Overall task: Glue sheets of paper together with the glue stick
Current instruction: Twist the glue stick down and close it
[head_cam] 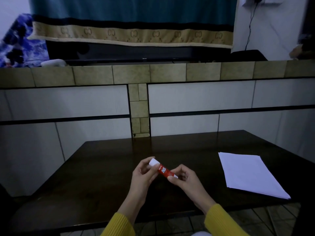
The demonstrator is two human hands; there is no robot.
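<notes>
One glue stick (163, 169), one paper stack (248, 174) at 3 o'clock; left hand (144, 174) pinched its white cap, right hand (185, 178) its base.

Red-white glue stick (163, 169); white paper (250, 174); dark table (102, 167); yellow sleeves (221, 222).

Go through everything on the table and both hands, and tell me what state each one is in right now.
glue stick: held above the table between both hands, tilted, white cap on
left hand: fingers pinching the capped end
right hand: fingers pinching the other end
stack of paper: lying flat on the table, off to the right, untouched
</notes>
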